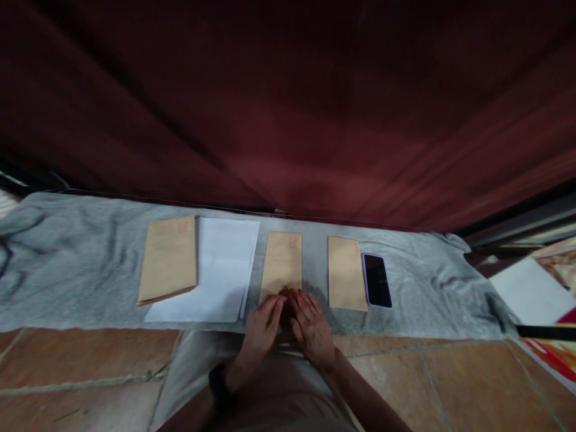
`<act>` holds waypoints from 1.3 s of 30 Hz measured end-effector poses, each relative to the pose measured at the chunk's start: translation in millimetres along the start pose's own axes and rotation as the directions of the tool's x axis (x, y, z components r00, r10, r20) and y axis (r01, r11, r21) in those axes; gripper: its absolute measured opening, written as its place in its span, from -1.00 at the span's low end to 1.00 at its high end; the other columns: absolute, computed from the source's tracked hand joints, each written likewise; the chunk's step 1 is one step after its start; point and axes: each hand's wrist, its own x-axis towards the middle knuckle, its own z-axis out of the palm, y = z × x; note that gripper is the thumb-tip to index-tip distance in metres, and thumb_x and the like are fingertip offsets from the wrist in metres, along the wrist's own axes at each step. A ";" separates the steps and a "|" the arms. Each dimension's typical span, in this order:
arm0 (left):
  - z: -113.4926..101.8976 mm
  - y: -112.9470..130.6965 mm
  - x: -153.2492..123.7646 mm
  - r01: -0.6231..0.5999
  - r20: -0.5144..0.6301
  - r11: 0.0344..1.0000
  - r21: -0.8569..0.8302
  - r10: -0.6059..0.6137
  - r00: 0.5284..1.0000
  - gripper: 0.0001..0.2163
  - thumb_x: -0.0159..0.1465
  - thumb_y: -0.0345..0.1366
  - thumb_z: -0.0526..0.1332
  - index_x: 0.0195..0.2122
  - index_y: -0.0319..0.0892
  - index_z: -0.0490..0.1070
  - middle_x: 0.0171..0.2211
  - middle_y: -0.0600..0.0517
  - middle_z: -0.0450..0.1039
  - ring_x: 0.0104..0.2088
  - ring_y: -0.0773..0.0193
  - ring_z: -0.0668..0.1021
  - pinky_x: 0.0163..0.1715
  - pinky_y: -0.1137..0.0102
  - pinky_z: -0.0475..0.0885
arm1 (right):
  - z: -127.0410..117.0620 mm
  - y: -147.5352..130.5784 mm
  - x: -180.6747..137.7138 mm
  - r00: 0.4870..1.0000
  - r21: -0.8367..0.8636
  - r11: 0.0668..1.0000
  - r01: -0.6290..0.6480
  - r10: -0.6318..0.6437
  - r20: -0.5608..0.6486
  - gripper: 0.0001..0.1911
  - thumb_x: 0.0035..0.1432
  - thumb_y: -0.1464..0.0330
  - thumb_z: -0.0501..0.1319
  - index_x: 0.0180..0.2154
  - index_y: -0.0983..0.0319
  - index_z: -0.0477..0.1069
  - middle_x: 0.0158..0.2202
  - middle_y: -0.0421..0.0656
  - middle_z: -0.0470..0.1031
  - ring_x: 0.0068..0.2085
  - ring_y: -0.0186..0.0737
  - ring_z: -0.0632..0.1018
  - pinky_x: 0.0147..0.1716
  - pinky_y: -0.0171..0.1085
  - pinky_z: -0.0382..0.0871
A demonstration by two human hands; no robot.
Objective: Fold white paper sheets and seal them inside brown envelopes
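Note:
A brown paper envelope point(282, 261) with a small red print in its far right corner lies in front of me on a grey cloth. Both hands are at its near end. My left hand point(263, 327) has thumb and forefinger drawn together at the near edge, seemingly pinching the paper. Beside it, my right hand point(311, 329) lies with its fingers stretched out flat over the near right part of the envelope. The hands hide that near end, so I cannot tell whether it is folded.
To the left, a stack of brown envelopes point(168, 258) overlaps white paper sheets point(220, 270). Another envelope point(346, 273) lies to the right, next to a phone point(378, 282). The grey cloth point(423, 288) covers a narrow surface against a dark red drape point(288, 120). Tiled floor point(459, 378) shows below.

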 end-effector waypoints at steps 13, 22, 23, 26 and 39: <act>4.9 -48.1 29.8 -0.385 0.183 0.467 0.796 0.421 0.889 -0.40 0.47 -0.15 -0.02 0.47 -0.29 -0.06 0.45 -0.20 0.05 0.45 0.06 0.12 0.41 0.08 0.09 | 6.9 0.6 -11.2 0.999 -0.026 1.000 -0.006 0.007 0.037 -0.37 0.35 0.41 0.11 0.41 0.24 0.11 0.34 -0.03 0.33 0.35 -0.09 0.35 0.38 0.04 0.22; 33.9 -18.2 89.2 -0.468 0.231 0.513 0.720 0.458 0.858 -0.39 0.47 -0.17 -0.03 0.47 -0.33 -0.10 0.46 -0.23 -0.01 0.47 0.04 0.03 0.42 0.03 0.04 | 13.0 2.8 -14.4 0.999 -0.025 1.000 0.009 -0.010 -0.044 -0.43 0.36 0.44 0.07 0.37 0.24 0.19 0.27 -0.04 0.43 0.30 -0.08 0.42 0.33 0.06 0.31; 39.6 -15.1 102.4 -0.485 0.250 0.514 0.707 0.461 0.852 -0.37 0.46 -0.13 -0.01 0.46 -0.33 -0.07 0.46 -0.24 -0.01 0.47 0.02 0.03 0.42 0.01 0.02 | 13.6 2.3 -14.0 0.999 -0.028 1.000 0.012 -0.014 -0.052 -0.43 0.36 0.44 0.07 0.37 0.24 0.19 0.27 -0.04 0.42 0.30 -0.08 0.42 0.32 0.05 0.33; 47.0 -9.6 136.4 -0.479 0.232 0.521 0.706 0.469 0.852 -0.37 0.45 -0.09 0.03 0.44 -0.35 -0.01 0.45 -0.28 0.02 0.47 0.01 0.05 0.42 -0.01 0.01 | 13.3 1.0 -11.4 0.998 -0.051 0.998 0.025 -0.027 -0.050 -0.40 0.38 0.41 0.07 0.41 0.23 0.11 0.33 -0.06 0.33 0.32 -0.08 0.40 0.29 0.02 0.37; 12.4 -26.5 115.3 -0.288 0.023 0.562 0.775 0.431 0.902 -0.43 0.44 -0.22 -0.02 0.41 -0.42 0.06 0.40 -0.32 0.14 0.44 -0.03 0.14 0.39 0.00 0.12 | 13.9 1.3 -10.1 0.997 -0.049 0.999 0.014 -0.018 -0.078 -0.36 0.40 0.41 0.06 0.44 0.14 0.00 0.32 -0.12 0.36 0.30 -0.11 0.42 0.31 0.00 0.37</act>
